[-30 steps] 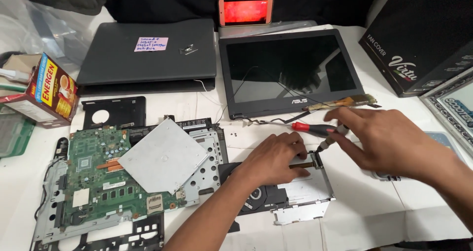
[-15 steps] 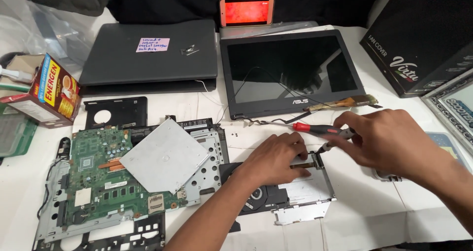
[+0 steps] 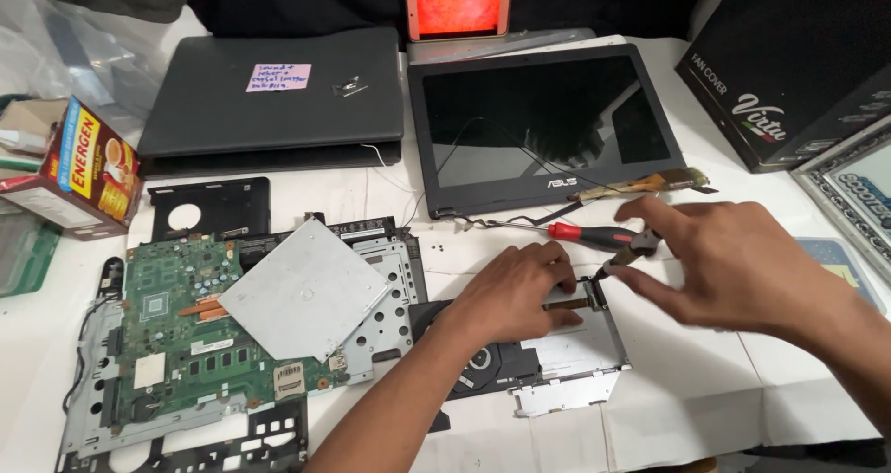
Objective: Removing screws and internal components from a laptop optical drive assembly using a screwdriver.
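Head view. Left hand (image 3: 515, 292): fingers together, pressed flat on silver hard-drive caddy (image 3: 575, 348) at table (image 3: 724, 389) centre. Right hand (image 3: 733, 264): fingers pinched on small dark tool (image 3: 620, 261) at caddy's upper corner. Red-handled screwdriver (image 3: 594, 234) lies just beyond. Green motherboard (image 3: 176, 343) left, silver optical drive (image 3: 302, 297) atop. Detached laptop screen (image 3: 548, 125) behind.

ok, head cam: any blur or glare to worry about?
Head view: right hand is motion-blurred at the fingers; left hand is sharper. The laptop screen carries reflections, and the phone glows overexposed red. The green circuit board is crisp.
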